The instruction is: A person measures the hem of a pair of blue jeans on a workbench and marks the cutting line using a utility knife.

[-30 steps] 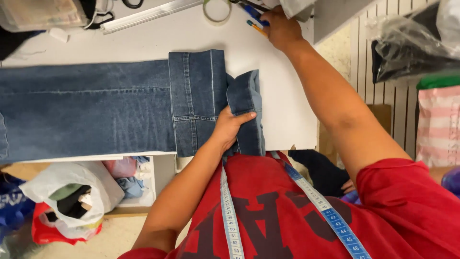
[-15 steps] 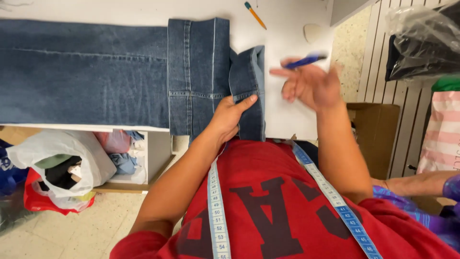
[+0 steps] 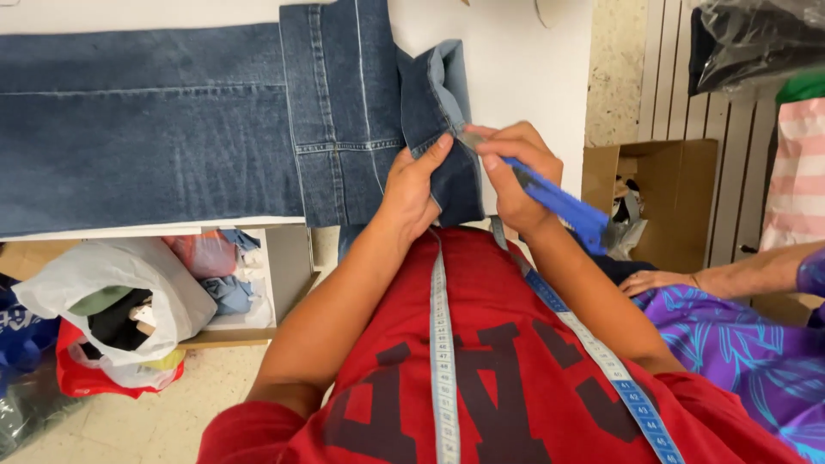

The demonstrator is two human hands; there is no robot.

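Blue jeans (image 3: 155, 129) lie flat across a white table (image 3: 516, 60), one leg end folded back into a cuff (image 3: 438, 112) near me. My left hand (image 3: 412, 189) pinches the cuff's lower edge against the table rim. My right hand (image 3: 516, 172) grips a blue utility knife (image 3: 559, 202), its blade tip touching the cuff's hem beside my left thumb. A measuring tape (image 3: 440, 352) hangs around my neck over a red shirt.
Under the table stands a shelf (image 3: 284, 275) with fabric scraps, beside white and red plastic bags (image 3: 120, 301). A cardboard box (image 3: 653, 198) sits at right. Another person's hand (image 3: 662, 279) and purple patterned sleeve are at the lower right.
My right hand took the blue knife from the far side of the table and brought it down to the cuff. My left hand stayed on the cuff.
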